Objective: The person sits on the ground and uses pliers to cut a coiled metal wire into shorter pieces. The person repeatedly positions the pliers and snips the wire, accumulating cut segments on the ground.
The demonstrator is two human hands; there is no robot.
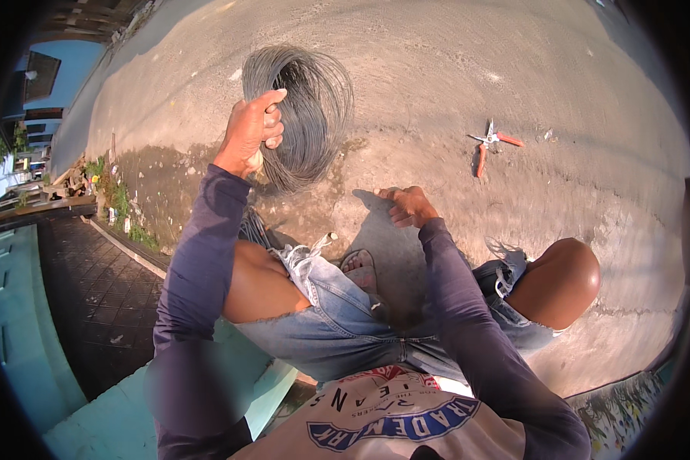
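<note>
A large loose coil of thin grey wire is beyond my left knee. My left hand is closed in a fist at the coil's left side, with its thumb on top and the wire against its fingers. Lower and to the right, my right hand is over the ground between my knees, fingers curled and pressed together; whatever is in them, if anything, is too thin to make out. Farther right, pliers-like cutters with orange-red handles lie spread on the ground, out of reach of either hand's present grip.
Rough concrete ground stretches ahead. Beside my left knee sits another bundle of grey wire. My sandalled foot rests between the knees. A turquoise wall, dark paving and small plants line the left side.
</note>
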